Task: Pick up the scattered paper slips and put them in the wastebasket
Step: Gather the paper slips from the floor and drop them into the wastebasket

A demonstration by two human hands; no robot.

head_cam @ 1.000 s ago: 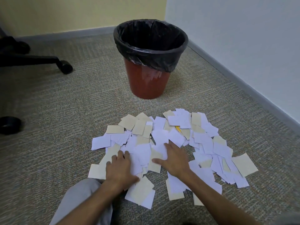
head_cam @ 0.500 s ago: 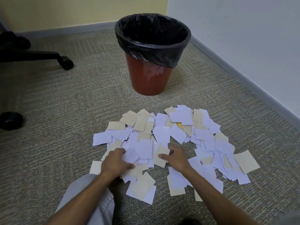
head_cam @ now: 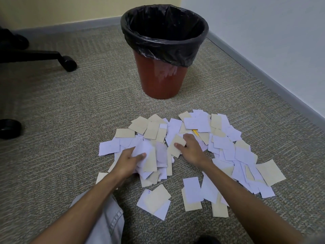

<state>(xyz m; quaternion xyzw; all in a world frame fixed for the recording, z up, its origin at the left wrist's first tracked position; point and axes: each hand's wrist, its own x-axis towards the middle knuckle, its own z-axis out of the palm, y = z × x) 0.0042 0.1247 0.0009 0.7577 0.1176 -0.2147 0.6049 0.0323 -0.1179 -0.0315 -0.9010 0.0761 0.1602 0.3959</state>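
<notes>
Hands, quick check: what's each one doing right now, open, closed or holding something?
Left hand: closed, gripping a bunch of paper slips.
Right hand: closed, pinching a tan slip with the thumb.

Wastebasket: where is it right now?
Head view: the wastebasket stands upright on the carpet at top centre, near the room corner, beyond the paper slips and apart from them.
</notes>
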